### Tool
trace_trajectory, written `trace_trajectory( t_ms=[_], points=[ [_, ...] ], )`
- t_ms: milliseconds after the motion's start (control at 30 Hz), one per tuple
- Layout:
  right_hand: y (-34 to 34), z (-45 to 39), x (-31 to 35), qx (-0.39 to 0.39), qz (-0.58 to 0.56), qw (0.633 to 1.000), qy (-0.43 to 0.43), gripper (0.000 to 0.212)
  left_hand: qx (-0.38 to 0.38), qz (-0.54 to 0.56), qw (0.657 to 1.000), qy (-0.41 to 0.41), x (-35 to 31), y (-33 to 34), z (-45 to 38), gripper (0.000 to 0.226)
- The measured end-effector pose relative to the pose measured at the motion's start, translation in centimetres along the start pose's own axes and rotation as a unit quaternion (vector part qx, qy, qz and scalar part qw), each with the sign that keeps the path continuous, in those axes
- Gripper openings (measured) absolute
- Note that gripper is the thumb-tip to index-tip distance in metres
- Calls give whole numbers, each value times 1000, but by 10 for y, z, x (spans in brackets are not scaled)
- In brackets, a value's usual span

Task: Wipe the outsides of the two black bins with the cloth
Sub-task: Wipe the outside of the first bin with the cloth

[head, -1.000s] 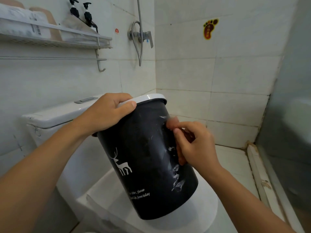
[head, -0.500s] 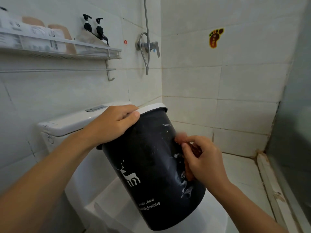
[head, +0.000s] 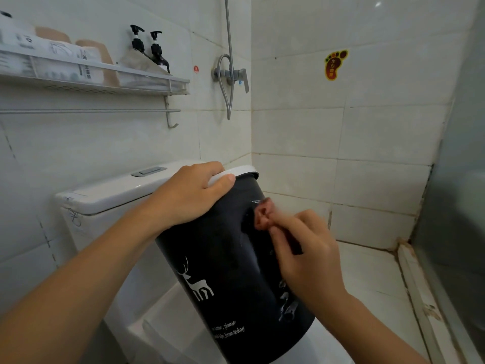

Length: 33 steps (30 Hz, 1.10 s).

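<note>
A black bin with a white rim and a white deer print stands tilted on the closed toilet lid. My left hand grips its white rim at the top left. My right hand pinches a small reddish-brown cloth and presses it against the bin's upper right side. White smears mark the bin's side below my right hand. A second bin is not in view.
The white toilet tank stands behind the bin. A wall shelf holds pump bottles and packets. The shower valve and hose hang in the corner. A glass partition closes the right side, above a tiled floor.
My right hand has slid the cloth up the bin's side, from its middle to near the rim. The left hand keeps its grip on the rim. The view has shifted slightly.
</note>
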State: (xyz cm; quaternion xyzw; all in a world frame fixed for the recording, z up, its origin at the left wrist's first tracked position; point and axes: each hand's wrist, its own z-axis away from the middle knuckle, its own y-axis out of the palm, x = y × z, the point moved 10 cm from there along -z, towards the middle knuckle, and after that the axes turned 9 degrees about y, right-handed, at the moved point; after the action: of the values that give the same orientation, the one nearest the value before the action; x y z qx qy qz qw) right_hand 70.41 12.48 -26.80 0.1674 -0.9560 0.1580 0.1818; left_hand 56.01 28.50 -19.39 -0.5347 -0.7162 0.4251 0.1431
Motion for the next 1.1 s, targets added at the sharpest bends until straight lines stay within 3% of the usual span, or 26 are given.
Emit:
trace_trajectory(
  t_ms=[100, 167, 267, 433, 500, 600, 667, 833, 1000, 1100],
  points=[
    [15, 12, 40, 25, 21, 994, -108, 18, -10, 11, 999, 34, -9, 2, -2, 48],
    [22, 16, 46, 35, 37, 991, -121, 20, -10, 18, 999, 51, -11, 3, -3, 49],
    [21, 4, 30, 24, 17, 997, -68, 27, -7, 49, 996, 68, -8, 5, -2, 48],
    [13, -26, -32, 18, -46, 992, 112, 25, 6, 55, 997, 62, -2, 8, 1, 47],
    [10, -22, -24, 9, -33, 996, 84, 24, 1, 49, 996, 72, -6, 7, -1, 45],
    [15, -10, 12, 30, -16, 999, -42, 23, -3, 50, 996, 75, -8, 8, -4, 45],
    [19, -13, 18, 48, -10, 997, -61, 21, 1, 49, 996, 73, -8, 9, -6, 47],
    [7, -43, -26, 16, -27, 993, 118, 19, 23, 26, 997, 73, -20, 16, -7, 47],
    [16, -11, 31, 55, -38, 996, -54, 19, 18, 15, 997, 69, -28, 14, -12, 46],
    [15, -23, 17, 44, -36, 998, -12, 17, 22, 28, 997, 62, -29, 14, -9, 47]
  ],
)
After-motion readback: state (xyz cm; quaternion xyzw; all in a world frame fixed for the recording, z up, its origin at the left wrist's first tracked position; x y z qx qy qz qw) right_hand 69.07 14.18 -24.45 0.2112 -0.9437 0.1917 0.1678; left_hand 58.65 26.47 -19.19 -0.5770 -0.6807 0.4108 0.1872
